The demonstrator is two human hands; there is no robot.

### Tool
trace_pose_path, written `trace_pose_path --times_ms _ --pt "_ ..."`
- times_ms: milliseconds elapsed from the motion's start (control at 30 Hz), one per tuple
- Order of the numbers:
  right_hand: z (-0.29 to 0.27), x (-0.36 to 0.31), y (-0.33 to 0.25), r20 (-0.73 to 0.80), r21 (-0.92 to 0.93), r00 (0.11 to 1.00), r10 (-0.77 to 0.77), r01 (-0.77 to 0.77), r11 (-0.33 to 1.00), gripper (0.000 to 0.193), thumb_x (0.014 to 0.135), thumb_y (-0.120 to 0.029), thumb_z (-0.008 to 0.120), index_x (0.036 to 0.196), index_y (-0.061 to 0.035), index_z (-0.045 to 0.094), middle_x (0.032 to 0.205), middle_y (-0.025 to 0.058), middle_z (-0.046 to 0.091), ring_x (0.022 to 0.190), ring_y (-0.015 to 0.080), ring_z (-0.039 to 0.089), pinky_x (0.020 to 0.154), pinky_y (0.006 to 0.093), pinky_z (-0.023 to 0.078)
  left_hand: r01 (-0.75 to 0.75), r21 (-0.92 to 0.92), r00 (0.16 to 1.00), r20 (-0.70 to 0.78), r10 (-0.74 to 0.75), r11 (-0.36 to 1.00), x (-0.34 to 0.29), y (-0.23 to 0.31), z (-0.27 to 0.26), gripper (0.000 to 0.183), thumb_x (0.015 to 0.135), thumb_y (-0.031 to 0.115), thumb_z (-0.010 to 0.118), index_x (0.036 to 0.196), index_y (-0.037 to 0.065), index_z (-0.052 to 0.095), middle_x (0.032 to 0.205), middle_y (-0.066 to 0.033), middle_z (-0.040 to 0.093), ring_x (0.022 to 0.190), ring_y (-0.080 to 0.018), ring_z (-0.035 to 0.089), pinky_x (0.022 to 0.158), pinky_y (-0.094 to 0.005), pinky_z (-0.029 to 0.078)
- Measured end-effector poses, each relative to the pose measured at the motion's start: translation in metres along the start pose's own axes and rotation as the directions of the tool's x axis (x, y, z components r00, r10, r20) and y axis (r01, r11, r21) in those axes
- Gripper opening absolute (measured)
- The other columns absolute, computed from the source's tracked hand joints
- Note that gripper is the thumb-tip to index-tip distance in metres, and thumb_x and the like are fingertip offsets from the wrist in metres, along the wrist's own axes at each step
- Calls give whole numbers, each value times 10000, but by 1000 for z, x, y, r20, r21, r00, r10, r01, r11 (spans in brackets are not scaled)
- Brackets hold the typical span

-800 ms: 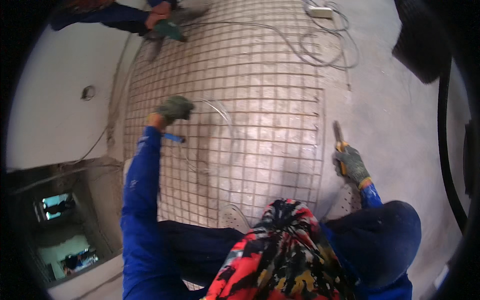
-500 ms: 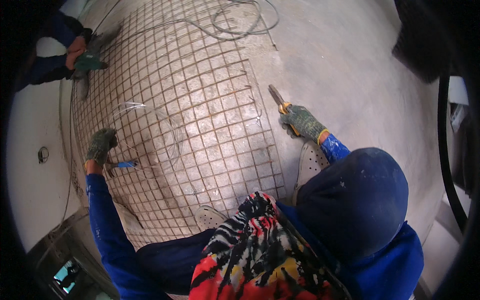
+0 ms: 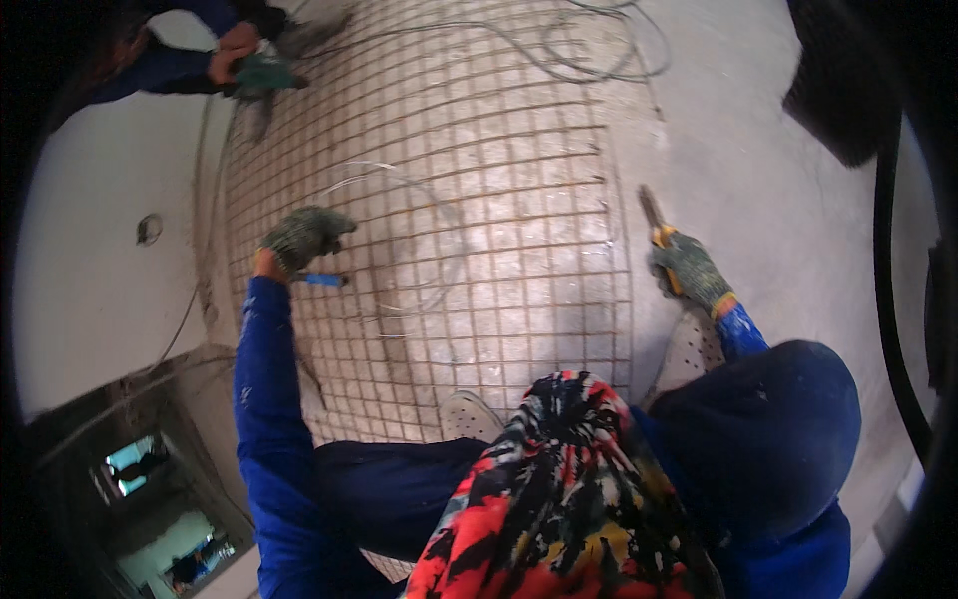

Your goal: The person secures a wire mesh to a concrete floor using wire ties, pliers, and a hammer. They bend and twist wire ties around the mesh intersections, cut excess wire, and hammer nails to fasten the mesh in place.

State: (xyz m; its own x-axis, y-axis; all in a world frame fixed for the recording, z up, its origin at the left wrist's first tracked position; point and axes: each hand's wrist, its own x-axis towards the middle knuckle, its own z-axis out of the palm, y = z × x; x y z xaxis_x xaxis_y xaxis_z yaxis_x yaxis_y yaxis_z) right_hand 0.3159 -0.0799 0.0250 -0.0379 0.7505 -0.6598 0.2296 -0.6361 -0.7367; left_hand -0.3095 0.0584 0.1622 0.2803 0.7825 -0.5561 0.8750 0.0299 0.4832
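My right hand [image 3: 694,275], in a grey-green knit glove, is wrapped round yellow-handled pliers [image 3: 652,208]. Their metal jaws point away from me, just beyond the right edge of the steel mesh [image 3: 612,235]. Over the mesh's left part is my left hand [image 3: 304,240], gloved alike, fingers pressed together and pointing right; whether anything thin is between them is hidden. A loose loop of thin pale wire [image 3: 404,180] spreads over the mesh beside its fingertips. Below this hand lies a tool with a blue handle [image 3: 322,280], its other end hidden.
At the far left a co-worker's gloved hand [image 3: 261,78] reaches over the mesh. Grey cable [image 3: 599,75] lies coiled across the far end. My shoes [image 3: 467,414] are at the mesh's near side. A pale wall [image 3: 100,270] stands to the left, bare concrete floor [image 3: 758,200] to the right.
My view has swung left, so the scene sits further right in the picture. My left hand has shifted slightly right over the mesh, its fingers stretching further out. The right hand keeps the pliers.
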Motion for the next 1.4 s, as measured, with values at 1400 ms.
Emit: trace_pose_path --times_ms 1400 --pt "290 43 -179 791 -206 554 -259 641 740 316 809 -308 861 984 -101 698 947 120 700 887 327 692 770 437 585 159 -626 987 120 -108 763 -62 16 16 266 939 102 715 1195 30 736 1061 -58 770 893 -143 722 774 -309 620"
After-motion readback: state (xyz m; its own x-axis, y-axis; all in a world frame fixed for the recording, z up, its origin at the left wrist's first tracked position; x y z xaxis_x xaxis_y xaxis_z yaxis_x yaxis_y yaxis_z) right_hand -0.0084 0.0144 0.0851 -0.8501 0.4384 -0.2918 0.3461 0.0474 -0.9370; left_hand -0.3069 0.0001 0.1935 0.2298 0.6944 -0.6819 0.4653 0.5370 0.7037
